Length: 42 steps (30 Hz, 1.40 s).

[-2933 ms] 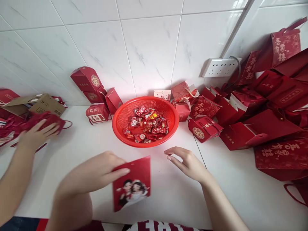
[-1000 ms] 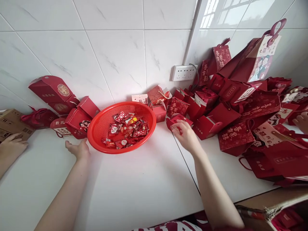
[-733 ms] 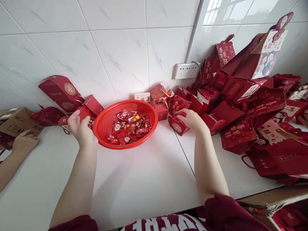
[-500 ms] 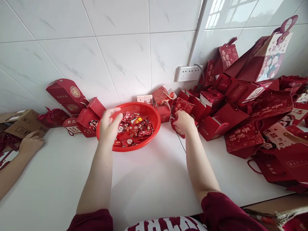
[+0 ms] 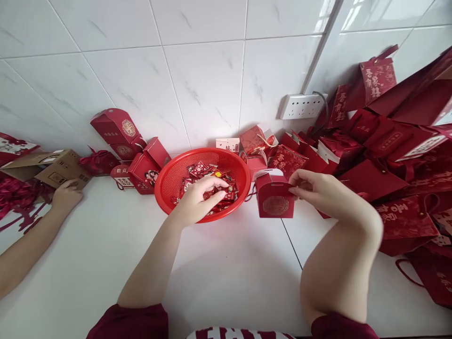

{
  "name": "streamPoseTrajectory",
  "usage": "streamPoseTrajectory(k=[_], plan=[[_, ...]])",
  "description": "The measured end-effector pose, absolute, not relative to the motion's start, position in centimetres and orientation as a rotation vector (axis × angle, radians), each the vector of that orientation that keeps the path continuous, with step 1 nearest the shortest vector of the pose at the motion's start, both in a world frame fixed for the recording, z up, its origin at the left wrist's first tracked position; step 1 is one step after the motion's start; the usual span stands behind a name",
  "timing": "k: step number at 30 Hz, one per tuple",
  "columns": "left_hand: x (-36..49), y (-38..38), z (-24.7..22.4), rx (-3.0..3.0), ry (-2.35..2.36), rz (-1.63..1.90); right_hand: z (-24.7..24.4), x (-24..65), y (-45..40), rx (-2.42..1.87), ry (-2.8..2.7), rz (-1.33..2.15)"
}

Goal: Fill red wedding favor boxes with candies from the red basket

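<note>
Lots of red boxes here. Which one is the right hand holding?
The small red box with a round emblem facing the camera, just right of the candy basket. Unlike the other red boxes, it's pinched by the right hand.

The left hand [image 5: 198,201] partly hides wrapped candies [image 5: 200,169].

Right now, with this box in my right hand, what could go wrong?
Your right hand pinches the red box at one side, so it might swing or slip. Your left hand is over the candies, with that wrist across the near rim of the basket; pressing down there could tip it.
</note>
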<state>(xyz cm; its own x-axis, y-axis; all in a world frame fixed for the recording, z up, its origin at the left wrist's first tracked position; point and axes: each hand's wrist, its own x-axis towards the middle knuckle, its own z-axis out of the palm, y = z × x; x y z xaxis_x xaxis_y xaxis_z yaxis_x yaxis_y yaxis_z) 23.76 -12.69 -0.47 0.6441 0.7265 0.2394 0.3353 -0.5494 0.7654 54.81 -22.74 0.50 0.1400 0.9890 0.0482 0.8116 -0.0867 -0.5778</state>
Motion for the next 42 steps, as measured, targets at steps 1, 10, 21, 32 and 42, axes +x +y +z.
streamPoseTrajectory(k=[1,10,21,32,42], plan=[[23.7,-13.2,-0.1,2.225,0.773,0.731,1.1,54.5,-23.6,-1.847,-1.767,0.56],[23.4,-17.0,2.0,2.491,0.374,0.356,3.6,49.8,-25.0,-1.066,-2.288,0.736],[23.2,-17.8,1.9,2.642,0.658,0.064,2.4,47.5,-23.5,-1.043,-2.399,0.865],[20.6,-17.2,3.2,2.529,0.798,0.016,1.2,45.8,-22.2,-1.497,-2.351,0.805],[23.6,-17.9,0.3,2.601,0.534,-0.04,1.3,45.4,-22.7,-1.448,-2.371,0.77]])
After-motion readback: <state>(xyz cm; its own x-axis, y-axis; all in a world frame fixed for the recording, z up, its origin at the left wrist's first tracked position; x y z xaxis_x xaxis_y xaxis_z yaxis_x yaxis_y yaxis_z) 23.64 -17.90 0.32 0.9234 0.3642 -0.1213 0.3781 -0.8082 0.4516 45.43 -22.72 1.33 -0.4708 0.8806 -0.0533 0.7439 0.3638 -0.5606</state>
